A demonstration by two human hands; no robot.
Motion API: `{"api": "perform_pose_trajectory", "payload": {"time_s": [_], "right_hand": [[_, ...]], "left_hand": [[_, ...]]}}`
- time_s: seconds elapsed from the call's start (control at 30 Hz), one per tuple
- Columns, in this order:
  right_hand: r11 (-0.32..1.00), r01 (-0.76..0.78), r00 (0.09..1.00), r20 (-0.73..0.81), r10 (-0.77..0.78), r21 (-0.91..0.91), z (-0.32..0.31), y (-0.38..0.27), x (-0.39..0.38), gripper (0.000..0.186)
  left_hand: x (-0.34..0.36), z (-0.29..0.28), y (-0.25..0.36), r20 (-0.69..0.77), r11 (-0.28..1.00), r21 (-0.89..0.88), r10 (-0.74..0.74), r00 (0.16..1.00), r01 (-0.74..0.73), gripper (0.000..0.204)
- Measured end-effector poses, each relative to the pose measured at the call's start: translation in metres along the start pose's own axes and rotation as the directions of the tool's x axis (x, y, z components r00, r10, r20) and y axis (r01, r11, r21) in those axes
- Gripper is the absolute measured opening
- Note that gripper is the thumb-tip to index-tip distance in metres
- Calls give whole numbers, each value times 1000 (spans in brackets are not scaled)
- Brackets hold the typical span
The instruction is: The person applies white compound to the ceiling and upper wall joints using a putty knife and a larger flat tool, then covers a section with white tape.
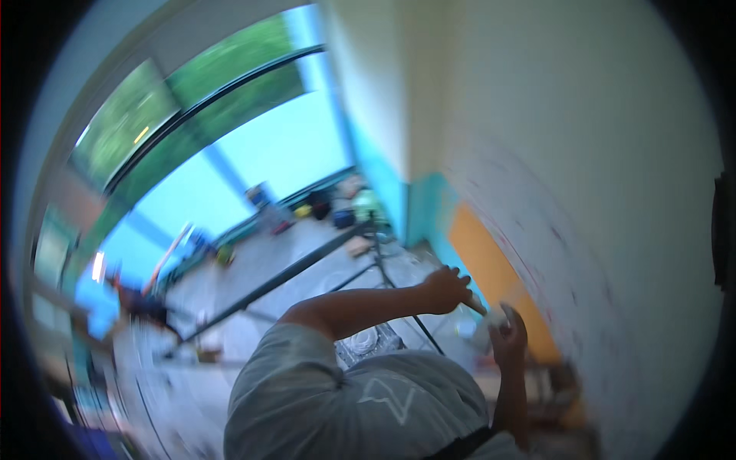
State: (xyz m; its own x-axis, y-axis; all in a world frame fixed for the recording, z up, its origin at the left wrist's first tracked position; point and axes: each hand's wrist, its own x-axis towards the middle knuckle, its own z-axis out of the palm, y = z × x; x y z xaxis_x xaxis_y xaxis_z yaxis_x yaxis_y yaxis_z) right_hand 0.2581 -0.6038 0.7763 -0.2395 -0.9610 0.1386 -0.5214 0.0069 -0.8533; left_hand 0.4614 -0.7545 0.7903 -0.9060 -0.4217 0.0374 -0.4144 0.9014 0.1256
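Blurred by motion, my left hand (446, 290) reaches across to the right with its fingers curled. A pale, stick-like piece (475, 305) juts from it toward my other hand. My right hand (512, 337) is raised close by, its fingers bent around a whitish, thin object (491, 326) whose kind is too smeared to tell. The two hands are a short way apart, in front of a wall (567, 253) with an orange panel (483, 257) and pale, red-streaked patches. Below my left forearm shows a grey container (369, 345) with a white, paste-like mass in it.
Dark metal bars (284, 276) of a frame run across in front of me, with the floor (230, 299) lower down. Bags and assorted items (345, 207) lie along the far wall under large windows (268, 146). Another person (142, 303) stands at the left, near an orange pole (170, 257).
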Motion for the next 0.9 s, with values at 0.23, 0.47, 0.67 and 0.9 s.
{"api": "perform_pose_trajectory", "payload": {"time_s": [0.23,0.47,0.67,0.9], "right_hand": [[957,79,937,307,-166,278,83,20,54,45],[950,-13,730,652,-203,311,177,-46,71,47],[928,115,523,773,-360,354,247,-100,44,46],[883,169,446,765,-466,439,268,-140,10,46]], "left_hand": [[-125,15,-7,-177,817,-361,-534,827,450,20],[-227,40,49,-252,412,-623,-911,328,665,47],[-276,39,82,-105,263,-501,-964,244,824,30],[-284,44,90,-82,88,-731,-996,41,677,50]]}}
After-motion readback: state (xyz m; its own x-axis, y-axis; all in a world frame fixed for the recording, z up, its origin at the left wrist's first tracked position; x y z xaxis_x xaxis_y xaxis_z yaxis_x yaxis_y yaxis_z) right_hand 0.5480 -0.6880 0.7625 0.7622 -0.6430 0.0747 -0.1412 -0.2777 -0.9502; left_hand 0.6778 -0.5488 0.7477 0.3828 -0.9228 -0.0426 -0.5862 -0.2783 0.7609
